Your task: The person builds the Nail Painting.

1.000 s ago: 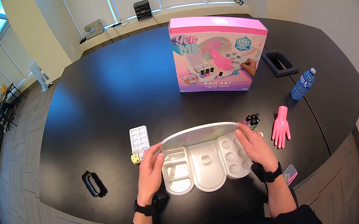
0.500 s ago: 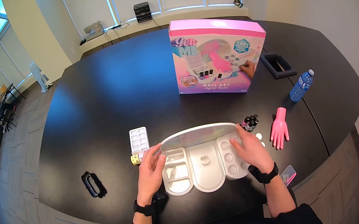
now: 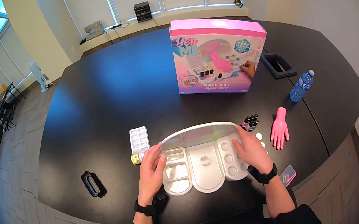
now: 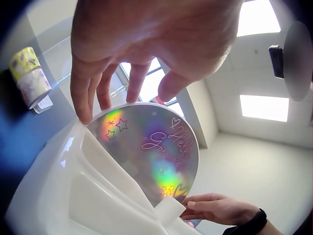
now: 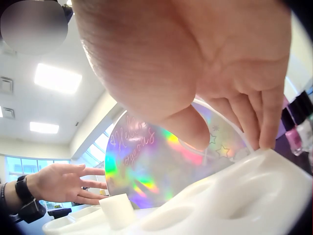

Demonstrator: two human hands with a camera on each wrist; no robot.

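Note:
A white plastic tray (image 3: 208, 173) with side compartments and round wells sits on the table before me. At its back stands a curved mirror-like panel (image 3: 200, 135), iridescent, with "Hello Gorgeous" lettering in the wrist views. My left hand (image 3: 151, 171) is at the panel's left end, its fingers (image 4: 102, 93) reaching to the rim and tray corner, thumb apart from the panel. At the right end, my right hand (image 3: 253, 149) has extended fingers (image 5: 266, 117) down at the tray's back corner. Its thumb overlaps the panel's front in the right wrist view.
A pink toy hand (image 3: 280, 128), nail polish bottles (image 3: 251, 122) and a water bottle (image 3: 302, 85) are right. Left lie a white molded tray (image 3: 139, 140), tape rolls (image 3: 138, 158) and a black strap-like object (image 3: 92, 183). A large pink box (image 3: 221, 55) stands behind.
My right hand has shifted slightly inward and down, its thumb moving over the round wells, uncovering small white discs beside the tray. My left hand and the tray stay nearly in place.

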